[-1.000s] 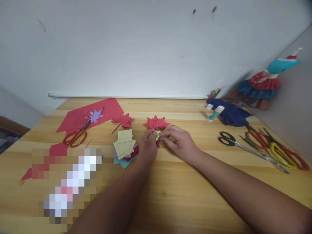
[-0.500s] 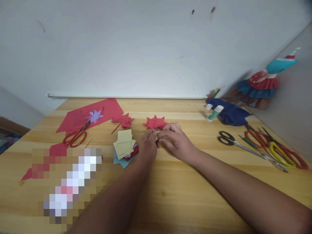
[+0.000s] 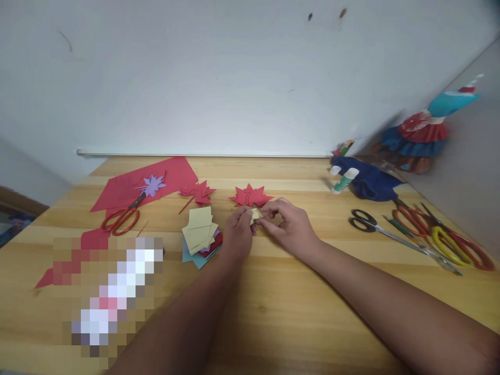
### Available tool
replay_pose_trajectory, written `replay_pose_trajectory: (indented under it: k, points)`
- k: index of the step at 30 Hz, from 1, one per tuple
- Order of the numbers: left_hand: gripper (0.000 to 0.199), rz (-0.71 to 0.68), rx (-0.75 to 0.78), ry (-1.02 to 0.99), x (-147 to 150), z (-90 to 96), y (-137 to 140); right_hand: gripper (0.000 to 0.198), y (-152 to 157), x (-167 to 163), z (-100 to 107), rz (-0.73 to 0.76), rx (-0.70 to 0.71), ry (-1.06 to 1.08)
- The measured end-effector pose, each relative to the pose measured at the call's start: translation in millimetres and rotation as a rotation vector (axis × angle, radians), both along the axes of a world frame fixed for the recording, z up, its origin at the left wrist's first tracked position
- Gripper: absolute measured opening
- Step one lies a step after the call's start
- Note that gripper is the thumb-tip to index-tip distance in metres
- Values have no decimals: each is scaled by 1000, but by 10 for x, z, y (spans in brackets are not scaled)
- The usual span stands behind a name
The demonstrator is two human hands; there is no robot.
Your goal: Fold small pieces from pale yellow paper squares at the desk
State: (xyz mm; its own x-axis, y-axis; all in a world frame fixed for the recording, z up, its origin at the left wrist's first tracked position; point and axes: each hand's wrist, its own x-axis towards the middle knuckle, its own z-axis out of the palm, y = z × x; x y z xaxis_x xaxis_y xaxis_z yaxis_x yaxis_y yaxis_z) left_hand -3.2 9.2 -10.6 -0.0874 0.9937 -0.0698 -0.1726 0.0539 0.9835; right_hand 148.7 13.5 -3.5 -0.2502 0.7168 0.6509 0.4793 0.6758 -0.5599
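Note:
Between both hands is a small piece of pale yellow paper, which looks folded. My left hand is closed, pinching its left side. My right hand has its thumb and forefinger pinched at the paper's right edge. Just left of my left hand lies a stack of yellow paper squares, with blue, purple and dark red sheets beneath. Red pointed paper cut-outs lie right behind the hands, and more red cut-outs sit to their left.
At left are a red sheet, a purple paper star, orange-handled scissors and a blurred-out object. A glue stick, blue cloth, black-handled scissors and several other scissors lie right. A whiteboard stands behind.
My right hand has shifted slightly right, its fingers now pinching the paper's edge. More of the yellow paper shows between the hands. My left hand has barely moved.

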Motion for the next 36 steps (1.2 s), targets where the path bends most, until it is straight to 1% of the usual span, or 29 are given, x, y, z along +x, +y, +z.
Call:
replay_pose_trajectory:
  k: [4,8,12,16,21,25,31,34,36]
  points:
    - [21,-1,-3,13,-4,14,-6,12,17,9,6,30,58,-20]
    - [24,-18,7,19,-18,2,-2,10,28,11,8,45,83,-37]
    - [24,-49,23,-14,-29,-3,-1,8,29,16,10,58,87,-45]
    - [23,-71,-5,-81,-24,40,-7,6,35,18,4,68,104,-60]
    - [20,-113,-50,-149,-27,82,-4,9,44,18,-12,75,136,-86]
    - [22,-95,-66,-156,-53,72,12,15,35,18,-4,70,160,-106]
    - [23,-146,-69,-176,-71,54,30,16,11,12,31,41,106,-110]
    - [26,-171,-71,-191,-65,54,25,10,0,-5,45,6,49,-72]
    - [28,-179,-76,-192,-60,56,19,11,-8,-19,48,-11,5,-28]
